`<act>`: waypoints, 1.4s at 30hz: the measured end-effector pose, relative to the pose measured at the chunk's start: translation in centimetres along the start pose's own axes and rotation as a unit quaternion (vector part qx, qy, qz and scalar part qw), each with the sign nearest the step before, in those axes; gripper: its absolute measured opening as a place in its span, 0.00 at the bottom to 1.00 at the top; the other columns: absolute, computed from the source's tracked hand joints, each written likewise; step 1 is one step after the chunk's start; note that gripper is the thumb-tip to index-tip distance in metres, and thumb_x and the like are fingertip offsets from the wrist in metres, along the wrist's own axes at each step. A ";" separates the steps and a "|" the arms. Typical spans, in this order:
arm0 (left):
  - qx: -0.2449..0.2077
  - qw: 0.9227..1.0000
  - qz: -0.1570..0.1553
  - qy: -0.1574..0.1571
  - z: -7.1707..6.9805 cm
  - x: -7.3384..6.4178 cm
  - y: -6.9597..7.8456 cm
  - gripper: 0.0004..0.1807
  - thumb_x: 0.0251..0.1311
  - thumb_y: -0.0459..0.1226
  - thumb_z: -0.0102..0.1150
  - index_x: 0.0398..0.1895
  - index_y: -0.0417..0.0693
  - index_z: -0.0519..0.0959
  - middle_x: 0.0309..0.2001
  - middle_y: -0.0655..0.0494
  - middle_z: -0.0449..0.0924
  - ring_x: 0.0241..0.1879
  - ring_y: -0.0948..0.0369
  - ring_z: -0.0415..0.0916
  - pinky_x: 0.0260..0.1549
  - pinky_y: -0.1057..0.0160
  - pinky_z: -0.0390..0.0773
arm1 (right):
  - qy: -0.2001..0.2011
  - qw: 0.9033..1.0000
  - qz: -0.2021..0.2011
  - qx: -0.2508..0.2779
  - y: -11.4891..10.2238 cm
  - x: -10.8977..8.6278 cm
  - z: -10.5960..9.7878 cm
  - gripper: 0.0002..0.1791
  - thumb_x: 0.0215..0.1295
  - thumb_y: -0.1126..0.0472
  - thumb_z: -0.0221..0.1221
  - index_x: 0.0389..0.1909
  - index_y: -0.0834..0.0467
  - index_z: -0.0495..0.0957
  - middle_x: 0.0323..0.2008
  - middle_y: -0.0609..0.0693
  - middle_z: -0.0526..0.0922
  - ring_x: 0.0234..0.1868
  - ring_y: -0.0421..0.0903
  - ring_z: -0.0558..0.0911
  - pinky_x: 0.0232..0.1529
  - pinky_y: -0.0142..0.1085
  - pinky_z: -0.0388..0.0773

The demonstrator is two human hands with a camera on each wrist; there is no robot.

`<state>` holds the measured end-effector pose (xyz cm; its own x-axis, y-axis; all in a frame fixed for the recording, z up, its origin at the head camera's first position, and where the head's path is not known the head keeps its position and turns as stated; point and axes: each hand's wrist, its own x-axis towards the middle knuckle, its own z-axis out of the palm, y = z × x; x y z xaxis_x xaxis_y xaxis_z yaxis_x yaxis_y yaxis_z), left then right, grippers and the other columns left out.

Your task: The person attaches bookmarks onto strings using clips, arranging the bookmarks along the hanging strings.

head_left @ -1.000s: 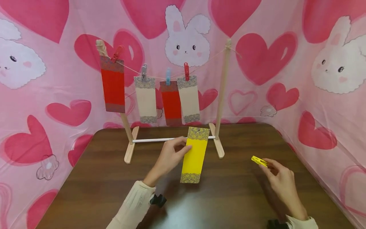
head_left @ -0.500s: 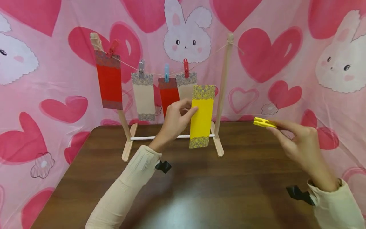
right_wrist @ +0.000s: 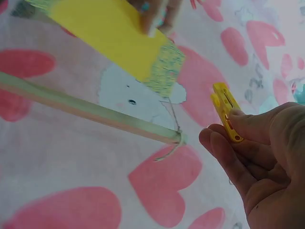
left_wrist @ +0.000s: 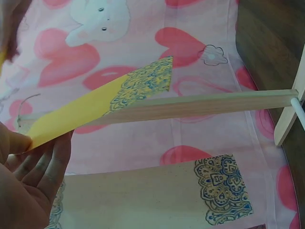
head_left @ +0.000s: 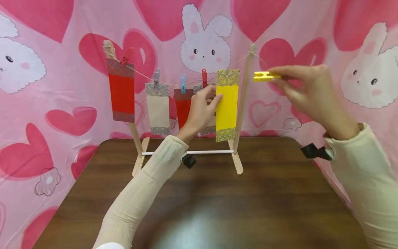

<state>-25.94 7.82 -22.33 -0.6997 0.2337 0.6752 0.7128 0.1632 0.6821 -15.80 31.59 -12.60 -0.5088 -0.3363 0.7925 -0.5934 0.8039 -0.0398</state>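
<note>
My left hand (head_left: pixel 201 109) pinches the left edge of a yellow card (head_left: pixel 226 107) with patterned bands at both ends. The card stands upright in front of the string, just left of the right wooden post (head_left: pixel 245 93). In the left wrist view, thumb and fingers hold the yellow card (left_wrist: pixel 81 107) by its side. Right of the post, my right hand (head_left: pixel 314 91) holds a yellow clothespin (head_left: pixel 262 76) between thumb and fingers, level with the card's top. The right wrist view shows this clothespin (right_wrist: pixel 226 112) apart from the card.
A red card (head_left: pixel 122 93), a cream card (head_left: pixel 158 109), another red card (head_left: pixel 182 103) and a partly hidden cream card hang by clothespins from the string (head_left: pixel 141 73). A white rod (head_left: pixel 211 152) joins the stand's feet on the brown table (head_left: pixel 248 207). Pink patterned cloth surrounds it.
My left hand has raised the yellow card from above the table to the string, moving slightly right. My right hand has lifted the yellow clothespin up and a little left toward the post.
</note>
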 end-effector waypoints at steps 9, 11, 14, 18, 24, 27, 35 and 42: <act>-0.045 0.999 -0.025 0.002 0.5 1.5 -0.4 0.13 0.70 0.36 0.58 0.53 0.41 0.78 0.40 0.48 0.86 0.32 0.61 0.83 0.28 0.62 0.84 | -0.131 0.990 0.026 -0.040 0.4 7.5 1.5 0.14 0.69 0.64 0.60 0.52 0.63 0.84 0.44 0.60 0.86 0.36 0.52 0.81 0.39 0.20 0.70; -0.054 0.998 -0.027 -0.001 0.4 1.7 -0.5 0.12 0.70 0.36 0.58 0.53 0.41 0.78 0.39 0.48 0.85 0.32 0.60 0.83 0.28 0.61 0.84 | -0.153 0.987 0.034 -0.042 0.5 8.3 1.9 0.14 0.70 0.64 0.59 0.53 0.63 0.83 0.44 0.61 0.86 0.36 0.53 0.80 0.38 0.23 0.70; -0.062 0.998 -0.024 -0.007 0.4 1.8 -0.6 0.13 0.70 0.36 0.58 0.53 0.41 0.78 0.39 0.48 0.85 0.31 0.59 0.83 0.29 0.61 0.85 | -0.174 0.983 0.042 -0.044 0.9 9.0 2.2 0.13 0.71 0.65 0.58 0.52 0.66 0.83 0.43 0.63 0.85 0.35 0.53 0.79 0.34 0.24 0.70; -0.054 0.998 -0.008 -0.014 0.5 2.0 -0.7 0.12 0.70 0.35 0.57 0.53 0.40 0.79 0.40 0.48 0.85 0.32 0.60 0.82 0.32 0.62 0.84 | -0.208 0.975 0.057 -0.049 1.4 9.4 2.2 0.13 0.70 0.66 0.58 0.51 0.67 0.83 0.43 0.63 0.85 0.34 0.53 0.80 0.31 0.18 0.69; -0.037 0.999 -0.006 -0.024 0.4 2.5 -0.8 0.12 0.70 0.35 0.57 0.53 0.41 0.79 0.43 0.49 0.85 0.35 0.61 0.82 0.39 0.67 0.83 | -0.222 0.972 0.047 -0.056 1.9 9.3 2.1 0.13 0.69 0.68 0.58 0.51 0.69 0.82 0.42 0.65 0.85 0.36 0.56 0.82 0.39 0.36 0.82; -0.038 0.999 -0.012 -0.025 0.4 2.7 -0.8 0.13 0.70 0.36 0.57 0.53 0.41 0.79 0.43 0.48 0.85 0.35 0.60 0.82 0.37 0.66 0.84 | -0.223 0.972 0.037 -0.062 1.9 9.5 2.2 0.14 0.69 0.68 0.58 0.52 0.69 0.82 0.43 0.66 0.85 0.36 0.57 0.81 0.42 0.46 0.82; -0.053 0.998 -0.019 -0.031 0.8 2.5 -1.2 0.15 0.70 0.35 0.57 0.57 0.42 0.78 0.47 0.49 0.84 0.40 0.60 0.83 0.43 0.65 0.83 | -0.282 0.954 0.055 -0.087 1.1 9.9 1.8 0.15 0.69 0.69 0.57 0.54 0.68 0.81 0.46 0.66 0.83 0.38 0.58 0.79 0.39 0.48 0.82; -0.045 0.997 -0.049 -0.038 1.2 1.8 -1.5 0.14 0.70 0.37 0.57 0.56 0.43 0.78 0.47 0.51 0.84 0.39 0.61 0.82 0.42 0.65 0.83 | -0.320 0.938 0.076 -0.109 0.3 9.9 1.9 0.20 0.69 0.70 0.53 0.60 0.69 0.75 0.53 0.70 0.79 0.40 0.62 0.79 0.39 0.53 0.83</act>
<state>-28.27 9.19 -22.49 -0.7574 0.2935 0.5832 0.6317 0.1033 0.7683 -22.18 27.55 -5.86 -0.8889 -0.3789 0.2576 -0.3775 0.9243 0.0568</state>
